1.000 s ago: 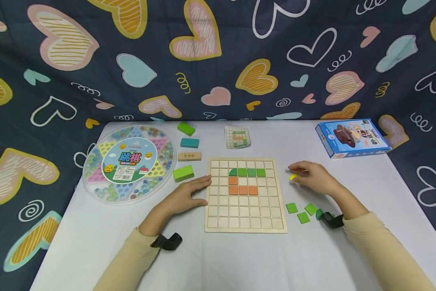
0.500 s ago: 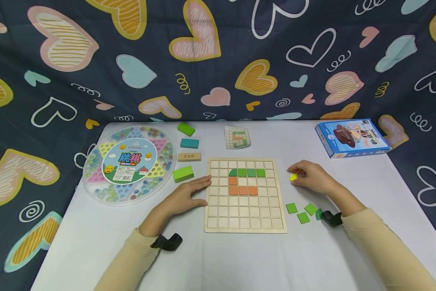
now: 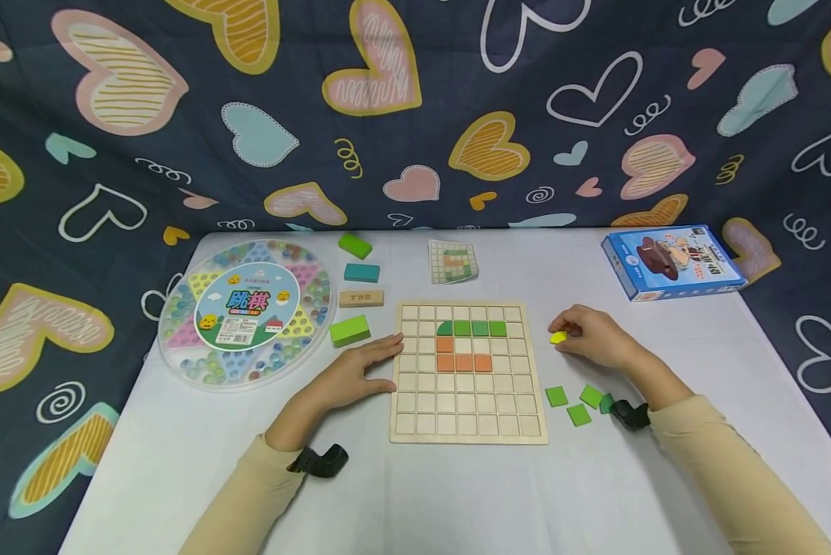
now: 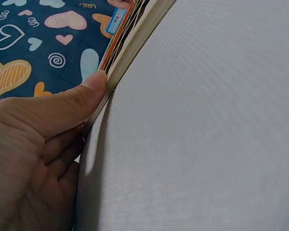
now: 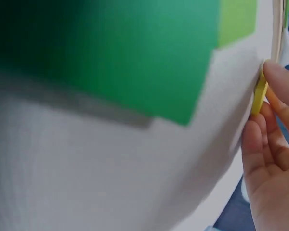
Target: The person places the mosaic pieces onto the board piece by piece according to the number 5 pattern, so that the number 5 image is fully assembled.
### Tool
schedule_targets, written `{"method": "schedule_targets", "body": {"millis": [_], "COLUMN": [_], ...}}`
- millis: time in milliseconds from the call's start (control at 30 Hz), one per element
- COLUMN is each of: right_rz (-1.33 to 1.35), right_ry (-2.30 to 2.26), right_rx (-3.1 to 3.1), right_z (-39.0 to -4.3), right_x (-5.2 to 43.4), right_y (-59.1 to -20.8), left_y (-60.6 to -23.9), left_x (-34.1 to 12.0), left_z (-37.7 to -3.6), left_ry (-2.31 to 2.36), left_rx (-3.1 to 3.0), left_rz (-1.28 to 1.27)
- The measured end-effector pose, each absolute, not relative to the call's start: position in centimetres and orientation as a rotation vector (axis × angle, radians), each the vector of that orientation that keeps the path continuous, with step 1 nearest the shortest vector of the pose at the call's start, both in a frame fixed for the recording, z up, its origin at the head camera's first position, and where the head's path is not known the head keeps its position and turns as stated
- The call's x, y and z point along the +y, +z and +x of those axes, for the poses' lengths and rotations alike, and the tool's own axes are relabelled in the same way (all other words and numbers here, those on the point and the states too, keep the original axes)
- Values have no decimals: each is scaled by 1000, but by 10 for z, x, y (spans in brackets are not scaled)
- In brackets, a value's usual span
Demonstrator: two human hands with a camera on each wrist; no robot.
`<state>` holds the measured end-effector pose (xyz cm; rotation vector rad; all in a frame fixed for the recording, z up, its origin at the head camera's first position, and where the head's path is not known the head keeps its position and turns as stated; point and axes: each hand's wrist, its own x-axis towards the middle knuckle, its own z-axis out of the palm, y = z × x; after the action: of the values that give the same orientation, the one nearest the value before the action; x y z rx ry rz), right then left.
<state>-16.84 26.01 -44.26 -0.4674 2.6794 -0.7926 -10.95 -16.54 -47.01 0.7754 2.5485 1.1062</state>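
A wooden grid board [image 3: 468,424] lies mid-table, with a row of green tiles [image 3: 480,328] and several orange tiles [image 3: 463,362] set in its cells. My left hand [image 3: 349,376] rests at the board's left side, fingers and thumb extended to its edge; the left wrist view shows the thumb [image 4: 67,108] against that edge. Right of the board, my right hand [image 3: 599,338] pinches a small yellow tile [image 3: 557,338] between thumb and fingertips, close over the table. Loose green tiles [image 3: 556,396] lie below this hand, and a darker green tile [image 3: 606,403] is beside the black wrist camera.
Behind the board lies a printed pattern card [image 3: 453,263]. A round Chinese checkers set [image 3: 179,339] stands at the left, with several blocks [image 3: 349,331] between it and the board. At the back right is a blue box [image 3: 672,264]. A heart-patterned cloth hangs behind the table.
The yellow tile shows more fully between my right fingertips, and the right hand has shifted very slightly left. My left hand and the board have stayed put.
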Motion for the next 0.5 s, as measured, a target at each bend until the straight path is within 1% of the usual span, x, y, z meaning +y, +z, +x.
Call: {"method": "schedule_targets", "body": {"millis": [500], "right_rz": [-497], "right_ry": [-766], "right_rx": [2648], "right_z": [-168], "right_x": [263], "right_y": [-440], "left_y": [-472], "left_x": [-166], "left_z": [-110], "left_ry": [1101], "left_rx": [2547], "left_rz": [770]}}
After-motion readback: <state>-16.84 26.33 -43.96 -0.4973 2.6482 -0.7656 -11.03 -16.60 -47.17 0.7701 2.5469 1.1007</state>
